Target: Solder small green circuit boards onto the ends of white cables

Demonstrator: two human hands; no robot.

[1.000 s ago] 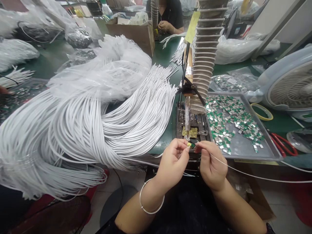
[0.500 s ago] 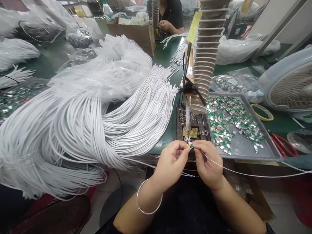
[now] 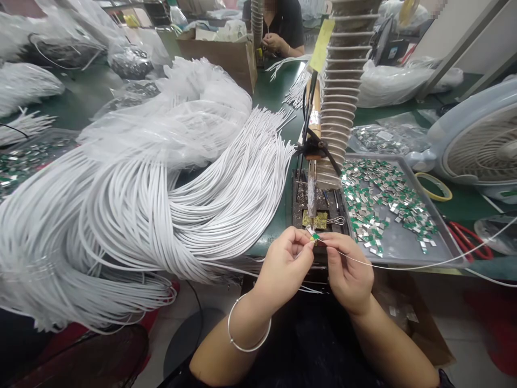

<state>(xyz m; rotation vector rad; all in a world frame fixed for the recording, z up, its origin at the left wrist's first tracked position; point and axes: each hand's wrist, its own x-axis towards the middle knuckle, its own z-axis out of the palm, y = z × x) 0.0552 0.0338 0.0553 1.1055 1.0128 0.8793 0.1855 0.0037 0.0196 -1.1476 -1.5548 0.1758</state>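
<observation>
Between the thumb and forefinger of my left hand (image 3: 287, 264) is a small green circuit board (image 3: 315, 236), held just below the tip of an upright soldering iron (image 3: 312, 196). A bit of yellow shows at my left fingertips; I cannot make out what it is. Close beside the board, my right hand (image 3: 350, 272) is closed in a pinch on a thin white cable (image 3: 390, 267), which trails off to the right. The cable's end is at the board, but whether it is joined there is too small to tell.
A large bundle of white cables (image 3: 226, 210) covers the bench at left. At right are a grey tray (image 3: 407, 254) of green boards with metal plugs, red-handled pliers (image 3: 470, 242), a tape roll (image 3: 434, 186) and a fan (image 3: 484, 140). A ribbed hose (image 3: 343, 81) hangs behind the iron. Another person sits opposite.
The green face of the board now shows more plainly at my fingertips. My right hand has shifted slightly right, and the cable's trailing part has risen across the tray's front edge.
</observation>
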